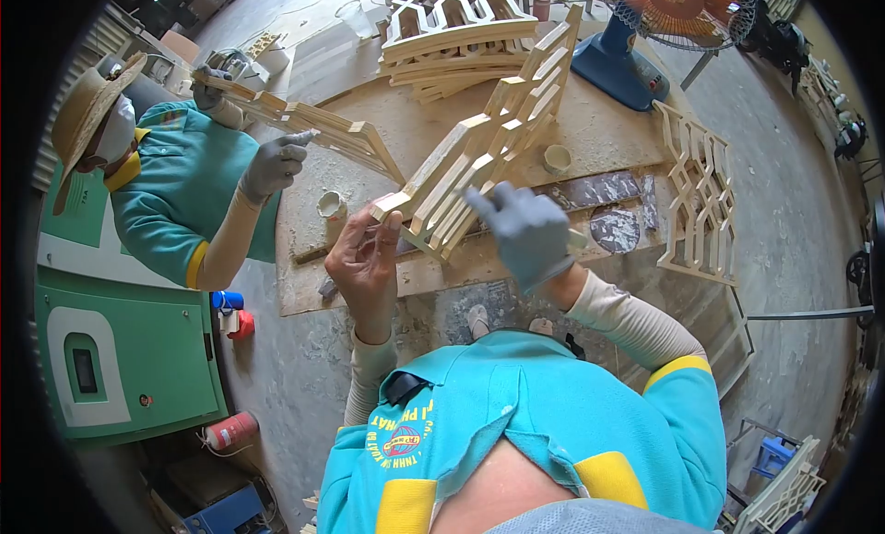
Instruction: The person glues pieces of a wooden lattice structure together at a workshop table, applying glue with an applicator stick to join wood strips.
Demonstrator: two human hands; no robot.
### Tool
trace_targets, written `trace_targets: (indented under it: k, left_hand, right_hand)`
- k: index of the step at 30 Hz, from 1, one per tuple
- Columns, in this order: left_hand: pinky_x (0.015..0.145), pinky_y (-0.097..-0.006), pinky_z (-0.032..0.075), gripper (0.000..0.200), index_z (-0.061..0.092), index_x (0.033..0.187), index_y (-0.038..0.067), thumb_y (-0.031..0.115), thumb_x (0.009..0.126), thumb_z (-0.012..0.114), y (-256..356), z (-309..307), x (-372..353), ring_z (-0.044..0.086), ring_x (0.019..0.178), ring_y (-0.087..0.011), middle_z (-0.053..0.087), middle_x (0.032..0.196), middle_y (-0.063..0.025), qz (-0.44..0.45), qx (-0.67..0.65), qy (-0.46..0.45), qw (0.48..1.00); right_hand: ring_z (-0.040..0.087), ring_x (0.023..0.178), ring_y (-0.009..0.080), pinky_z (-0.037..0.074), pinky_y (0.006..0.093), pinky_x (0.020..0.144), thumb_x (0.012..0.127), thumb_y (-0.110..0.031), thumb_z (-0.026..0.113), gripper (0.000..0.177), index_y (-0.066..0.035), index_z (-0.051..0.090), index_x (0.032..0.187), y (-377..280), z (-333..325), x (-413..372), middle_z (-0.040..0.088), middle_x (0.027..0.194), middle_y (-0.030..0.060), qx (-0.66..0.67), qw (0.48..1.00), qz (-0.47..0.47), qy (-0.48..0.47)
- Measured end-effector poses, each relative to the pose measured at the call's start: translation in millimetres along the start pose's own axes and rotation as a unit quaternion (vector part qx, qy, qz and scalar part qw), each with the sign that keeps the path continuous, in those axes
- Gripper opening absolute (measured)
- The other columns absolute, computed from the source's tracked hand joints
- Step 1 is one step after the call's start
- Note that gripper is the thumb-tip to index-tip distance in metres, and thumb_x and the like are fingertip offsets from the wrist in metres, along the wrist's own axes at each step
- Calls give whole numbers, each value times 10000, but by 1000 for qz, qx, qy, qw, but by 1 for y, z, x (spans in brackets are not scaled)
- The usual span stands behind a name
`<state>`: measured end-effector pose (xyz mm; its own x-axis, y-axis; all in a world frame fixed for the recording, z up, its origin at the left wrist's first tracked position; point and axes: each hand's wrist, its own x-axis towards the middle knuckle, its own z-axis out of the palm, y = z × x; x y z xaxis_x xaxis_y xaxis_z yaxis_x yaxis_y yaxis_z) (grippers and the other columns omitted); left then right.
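A pale wooden lattice frame (498, 142) stands tilted over the worktable, its near end close to me. My left hand (367, 257), bare, pinches the near left corner of this frame between thumb and fingers. My right hand (525, 230), in a grey glove, is at the frame's right side with its fingers bent toward the slats. Motion blurs the fingertips, and whether they hold anything small is hidden. Under the frame lies the brown board tabletop (359, 105). A small round cup (557, 159) is just beyond my right hand, and another open tin (331, 205) sits left of my left hand.
A co-worker (175, 183) at the left holds another wooden frame (323, 128) with gloved hands. Stacked lattice pieces (456, 36) lie at the back, beside a blue-based fan (619, 64). One lattice panel (698, 197) leans at the table's right edge. Dark strips (590, 191) lie near my right hand.
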<state>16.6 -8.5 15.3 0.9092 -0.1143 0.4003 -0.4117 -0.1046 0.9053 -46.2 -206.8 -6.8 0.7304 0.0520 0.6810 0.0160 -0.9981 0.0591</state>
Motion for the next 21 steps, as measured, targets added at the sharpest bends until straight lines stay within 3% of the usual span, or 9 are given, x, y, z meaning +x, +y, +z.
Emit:
trace_targets:
  k: [4,11,15,21]
  left_hand:
    - [749,-237,562,301,693,1151,-40,117,898,743,3,-1,-1,660,897,-119,712,1023,-101,21,-4,-6,1000]
    - [755,-235,562,299,693,1145,-42,125,902,743,2,-3,-1,657,890,-112,710,1015,-104,17,-7,-6,1000]
    - [740,-225,551,295,683,1145,-52,128,916,729,-6,-2,4,653,867,-100,707,988,-92,1,-40,6,999]
    - [771,-240,558,297,653,1170,-69,111,938,698,-7,-6,7,672,888,-125,713,985,-103,-20,-15,-7,1000]
  right_hand:
    - [583,626,160,467,294,500,835,-190,646,108,-180,651,942,-11,4,1,511,748,-1,15,999,-38,-8]
    - [613,651,183,492,329,520,841,-193,630,189,-189,684,1022,39,9,4,551,786,17,-65,995,58,-37]
    - [622,655,221,499,351,550,846,-143,643,317,-233,696,1145,32,-12,-11,570,781,51,106,985,123,-57]
    - [583,613,253,469,367,570,871,-66,621,423,-262,689,1239,17,-14,-36,581,759,90,340,911,175,-158]
